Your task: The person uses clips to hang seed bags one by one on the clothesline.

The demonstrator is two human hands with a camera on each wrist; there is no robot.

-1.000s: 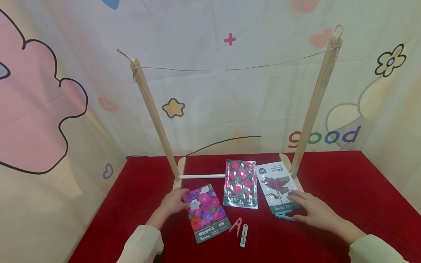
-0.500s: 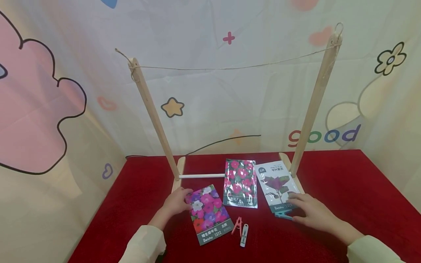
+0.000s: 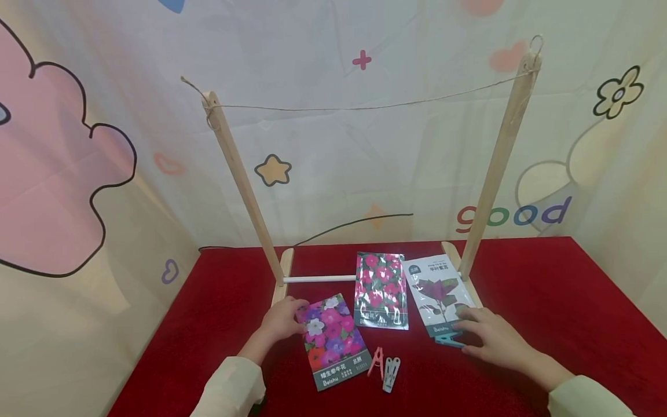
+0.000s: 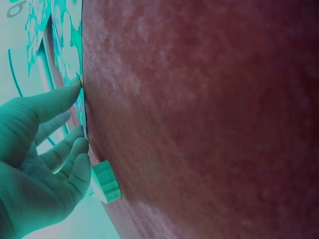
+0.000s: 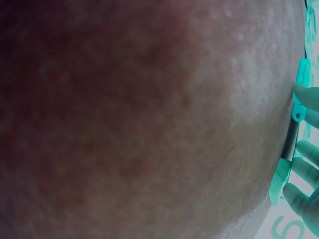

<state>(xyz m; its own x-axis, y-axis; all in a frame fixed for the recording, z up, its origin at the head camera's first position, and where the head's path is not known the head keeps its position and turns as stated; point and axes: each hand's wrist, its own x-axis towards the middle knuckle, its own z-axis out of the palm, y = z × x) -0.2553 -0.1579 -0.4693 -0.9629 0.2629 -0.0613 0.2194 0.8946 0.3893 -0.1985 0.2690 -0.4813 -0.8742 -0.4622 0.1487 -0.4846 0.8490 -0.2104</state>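
My left hand point(image 3: 283, 319) lies at the left edge of a seed packet with purple, pink and white flowers point(image 3: 333, 339). In the left wrist view, the thumb of that hand point(image 4: 35, 164) meets the packet's edge point(image 4: 70, 45), fingers loosely bent. On the right, my right hand point(image 3: 495, 340) rests with spread fingers over the lower corner of a white seed packet with a purple-leaved plant point(image 3: 438, 295). Its thumb is right at a blue clothespin point(image 3: 449, 340), also seen as a clothespin point(image 5: 301, 74) in the right wrist view.
A third packet with pink flowers point(image 3: 381, 289) lies between the others, across the white rod point(image 3: 318, 279) of a wooden frame. Pink point(image 3: 376, 362) and white clothespins point(image 3: 391, 373) lie in front. String point(image 3: 333, 109) spans the left post point(image 3: 242, 185) and right post point(image 3: 500, 162).
The purple-flowered packet has slid slightly right along with my left hand. The white clothespin has turned and now shows both legs. My right hand has hardly moved.
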